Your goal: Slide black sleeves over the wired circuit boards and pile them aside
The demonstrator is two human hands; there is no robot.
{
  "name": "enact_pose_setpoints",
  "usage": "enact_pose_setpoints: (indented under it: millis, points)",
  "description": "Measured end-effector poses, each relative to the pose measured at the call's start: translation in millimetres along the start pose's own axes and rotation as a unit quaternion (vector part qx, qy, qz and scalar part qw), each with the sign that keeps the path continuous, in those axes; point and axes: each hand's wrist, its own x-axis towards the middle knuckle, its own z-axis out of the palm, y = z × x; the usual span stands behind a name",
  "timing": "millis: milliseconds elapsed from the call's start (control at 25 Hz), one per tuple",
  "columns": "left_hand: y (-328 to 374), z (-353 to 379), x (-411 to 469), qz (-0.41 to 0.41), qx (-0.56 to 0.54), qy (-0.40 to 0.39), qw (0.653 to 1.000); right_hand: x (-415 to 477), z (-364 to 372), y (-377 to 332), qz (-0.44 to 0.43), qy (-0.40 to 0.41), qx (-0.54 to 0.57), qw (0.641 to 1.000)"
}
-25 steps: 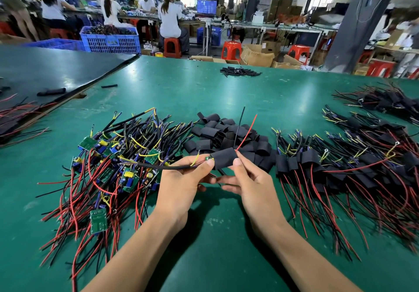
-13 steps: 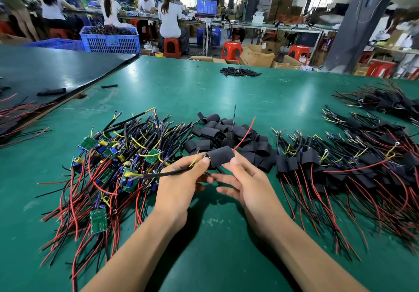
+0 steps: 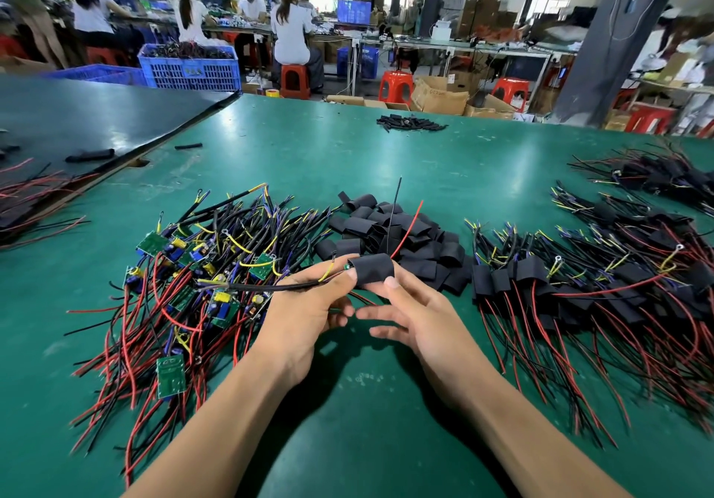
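Head view: left hand [image 3: 305, 314] and right hand [image 3: 423, 318] pinch a black sleeve [image 3: 375, 269], green board corner [image 3: 348, 267] peeking out.

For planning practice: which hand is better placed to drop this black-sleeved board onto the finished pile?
Probably right: the right hand pinches the black tubular sleeve, the left hand its black wires, and the pile of black-sleeved boards lies rightward.

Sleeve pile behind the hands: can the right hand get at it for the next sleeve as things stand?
Probably yes, once freed. The sleeve pile lies just beyond the right hand with nothing covering it; but that hand pinches the held sleeve, whose red and black wires stick up in front.
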Motion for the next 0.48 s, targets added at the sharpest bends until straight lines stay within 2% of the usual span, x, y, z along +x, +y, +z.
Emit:
enact_pose_setpoints:
  millis: [240, 480]
  points:
    - [-3.2, 7.2, 0.0, -0.029, -0.051, 0.038, 0.998, 1.3, -8.3, -4.0, 0.004, 0.090, 0.085, 0.992]
    - [-0.6, 5.9, -0.5, -0.109, -0.062, -0.006, 0.992, 0.6, -10.6, -7.9, -0.044, 0.071, 0.100, 0.992]
